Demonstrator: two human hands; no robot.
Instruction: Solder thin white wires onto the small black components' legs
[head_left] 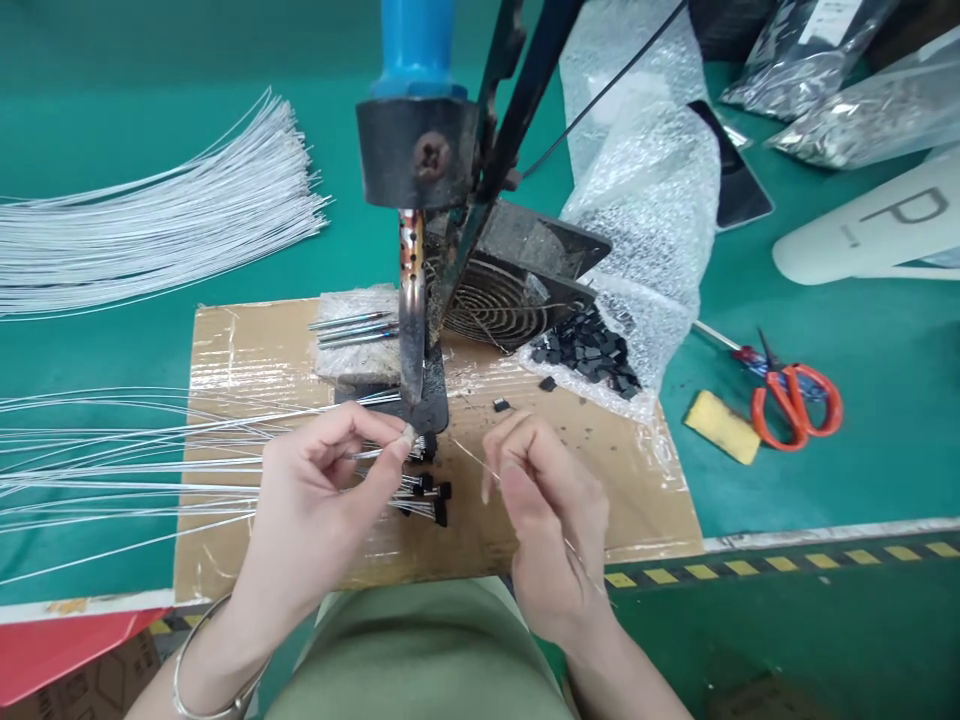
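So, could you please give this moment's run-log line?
left hand: pinched near pointed metal soldering tip, any held item unclear; right hand: holding thin silvery wire; nearby: small black connectors

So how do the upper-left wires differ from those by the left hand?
The upper bundle is dense; the lower wires are loosely spread. The upper bundle lies on the green tabletop; the lower wires extend onto the cardboard. The upper bundle shows no black end pieces; several lower wires have them. Both look pale and thin.
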